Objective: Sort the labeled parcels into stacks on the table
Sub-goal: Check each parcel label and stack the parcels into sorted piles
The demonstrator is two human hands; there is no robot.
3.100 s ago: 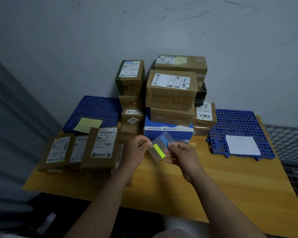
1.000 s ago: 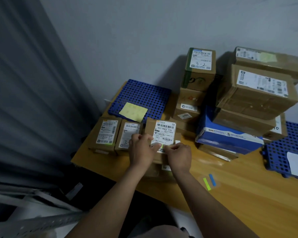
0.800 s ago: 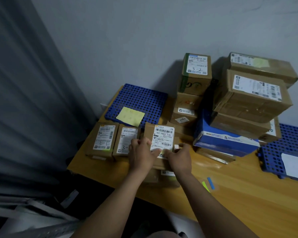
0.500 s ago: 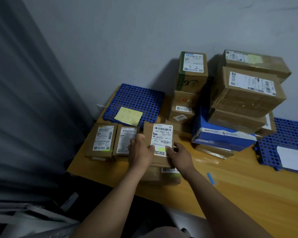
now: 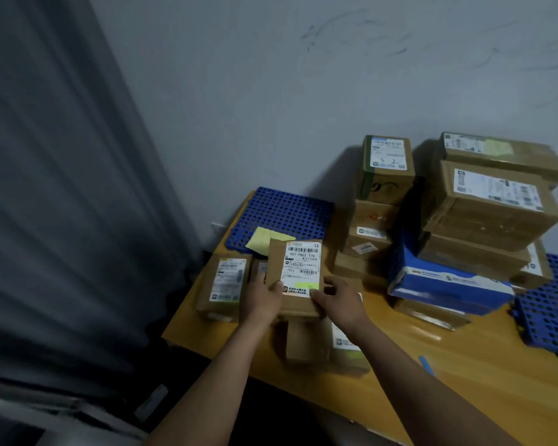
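Note:
A small brown parcel (image 5: 295, 268) with a white barcode label and a yellow-green sticker is lifted off the table, tilted toward me. My left hand (image 5: 261, 299) grips its lower left edge. My right hand (image 5: 337, 300) grips its lower right corner. Below it another brown parcel (image 5: 306, 344) lies on the wooden table (image 5: 464, 381). One labeled parcel (image 5: 223, 286) lies flat to the left, and a second one beside it is mostly hidden behind my left hand.
A tall pile of brown boxes (image 5: 490, 204) and a blue box (image 5: 445, 281) stands against the wall. A blue perforated mat (image 5: 284, 214) with a yellow note (image 5: 266, 239) lies at back left; another blue mat (image 5: 548, 317) at right. A blue strip (image 5: 426, 365) lies on the table. Grey curtain at left.
I put the sticker sheet down and stuck a yellow-green sticker on the parcel's label. Both hands have now lifted that parcel up and tilted it toward me.

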